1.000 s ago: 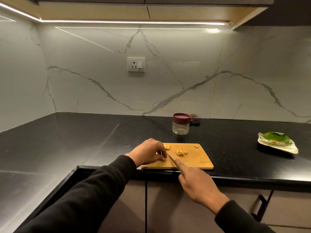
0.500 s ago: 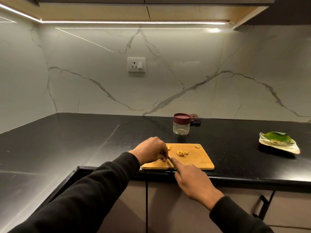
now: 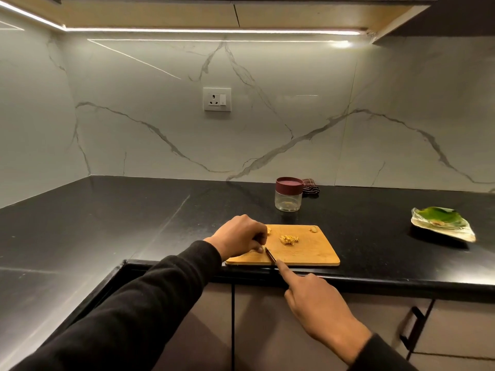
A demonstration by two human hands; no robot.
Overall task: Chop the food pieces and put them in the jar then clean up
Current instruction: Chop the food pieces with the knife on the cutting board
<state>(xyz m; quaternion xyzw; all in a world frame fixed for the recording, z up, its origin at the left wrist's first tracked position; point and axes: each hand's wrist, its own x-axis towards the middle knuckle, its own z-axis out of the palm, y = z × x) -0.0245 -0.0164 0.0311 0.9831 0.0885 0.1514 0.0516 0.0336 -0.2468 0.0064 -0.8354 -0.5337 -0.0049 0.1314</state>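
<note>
Two hands are seen at the near-left part of a wooden cutting board [image 3: 305,253], which lies flat at the front edge of a black countertop [image 3: 120,215]. The left hand [image 3: 239,236] is curled knuckles-up over the board's left end, fingertips pressed down on something small next to the blade; what is pinned under them cannot be made out. The right hand [image 3: 318,303] is closed round a knife [image 3: 270,255], index finger stretched along the spine, handle hidden in the palm. Only a short piece of blade is visible, angled toward the left hand's fingertips.

A small pile of chopped food pieces [image 3: 289,239] sits mid-board, apart from the blade. One loose piece [image 3: 312,229] lies near the far-right corner, another scrap [image 3: 269,230] just beside the left-hand knuckles.

The jar [image 3: 288,194] stands upright behind the board, apart from it, maroon lid on, glass nearly empty. A dark checked cloth [image 3: 310,186] is tucked behind it against the marble wall. A green-and-cream dish [image 3: 443,223] is set well to the right.
</note>
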